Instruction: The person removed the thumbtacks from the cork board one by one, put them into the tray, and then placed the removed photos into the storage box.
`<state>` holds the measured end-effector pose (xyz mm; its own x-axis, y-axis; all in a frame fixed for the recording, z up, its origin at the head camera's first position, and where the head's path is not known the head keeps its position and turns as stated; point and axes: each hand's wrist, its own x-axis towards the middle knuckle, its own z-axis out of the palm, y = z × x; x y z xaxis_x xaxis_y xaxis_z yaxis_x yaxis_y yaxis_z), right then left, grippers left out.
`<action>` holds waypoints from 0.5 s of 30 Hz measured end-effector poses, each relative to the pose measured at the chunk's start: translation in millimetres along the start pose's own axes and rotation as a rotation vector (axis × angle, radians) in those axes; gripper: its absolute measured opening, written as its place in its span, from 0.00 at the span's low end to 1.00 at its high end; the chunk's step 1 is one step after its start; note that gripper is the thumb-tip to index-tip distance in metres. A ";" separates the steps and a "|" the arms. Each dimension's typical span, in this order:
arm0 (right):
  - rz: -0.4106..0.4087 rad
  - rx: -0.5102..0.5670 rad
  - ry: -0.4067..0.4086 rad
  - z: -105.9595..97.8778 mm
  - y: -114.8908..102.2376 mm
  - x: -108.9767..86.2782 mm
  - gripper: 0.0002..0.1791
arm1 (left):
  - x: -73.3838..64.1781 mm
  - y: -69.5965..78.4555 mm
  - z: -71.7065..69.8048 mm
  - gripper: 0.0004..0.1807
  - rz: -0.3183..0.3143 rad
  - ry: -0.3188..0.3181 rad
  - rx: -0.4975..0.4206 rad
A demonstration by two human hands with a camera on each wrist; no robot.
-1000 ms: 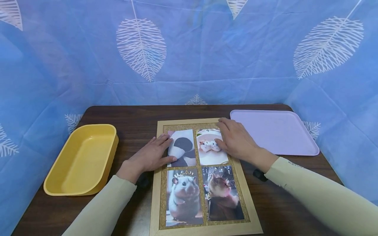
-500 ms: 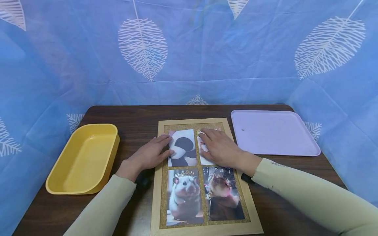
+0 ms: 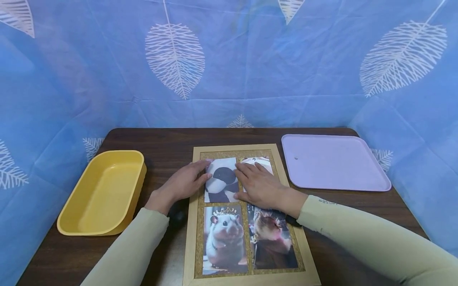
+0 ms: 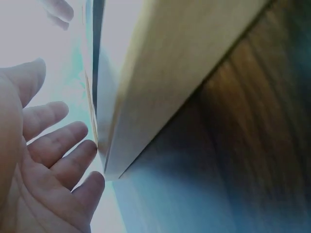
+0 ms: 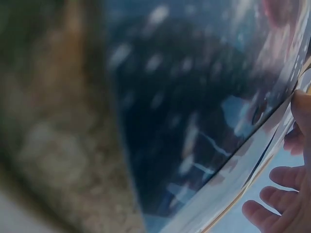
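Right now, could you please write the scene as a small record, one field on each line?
Left hand: at the left edge of upper left photo
Right hand: over upper right photo, partly covering it
Lower left photo: crowned animal
Lower right photo: beside it
Frame: cork-backed wood, around all four
Box: yellow, left side
Tray: lilac, right side
Table: dark brown

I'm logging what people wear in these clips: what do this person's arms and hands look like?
The left sleeve and right sleeve are long, pale yellow-green, ending near the wrists. A small dark marking on the latter is too small to read. The left hand and right hand wear no gloves. A black item shows below the right wrist.
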<state>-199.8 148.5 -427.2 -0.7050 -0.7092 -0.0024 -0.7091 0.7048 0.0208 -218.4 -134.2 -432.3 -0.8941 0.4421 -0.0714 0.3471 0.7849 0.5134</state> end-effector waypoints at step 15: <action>0.024 0.038 -0.128 1.5 -4.2 0.9 0.43 | 21.8 -0.1 -5.2 0.35 -0.058 0.051 -0.184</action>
<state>-197.5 144.9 -428.8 -0.7160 -0.6859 -0.1303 -0.6902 0.7235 -0.0156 -239.3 -126.9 -429.5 -0.9260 0.3720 -0.0641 0.2410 0.7134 0.6580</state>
